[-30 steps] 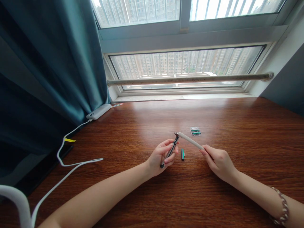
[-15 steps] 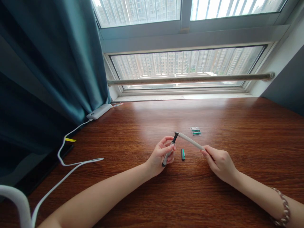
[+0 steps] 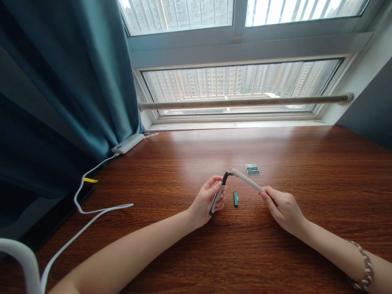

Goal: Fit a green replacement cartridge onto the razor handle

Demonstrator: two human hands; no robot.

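Observation:
My left hand point(image 3: 207, 202) is closed around a grey and black razor handle point(image 3: 218, 195), held upright with its dark head end at the top. My right hand point(image 3: 283, 208) grips the lower end of a long white handle point(image 3: 247, 180) that slants up to the left. The tips of the two handles meet above the table. A single razor cartridge point(image 3: 235, 198) with a green strip lies on the wood between my hands. A small pack of green cartridges point(image 3: 252, 169) rests a little farther back.
The wooden table point(image 3: 214, 253) runs up to a window sill. A white power bank point(image 3: 128, 143) lies at the back left, its white cable point(image 3: 92, 212) trailing toward me. A teal curtain point(image 3: 61, 81) hangs on the left. A beaded bracelet point(image 3: 364, 265) circles my right wrist.
My left hand has turned the razor handle so its light side faces me, and my thumb has shifted up. The white handle's tip stays against the razor head.

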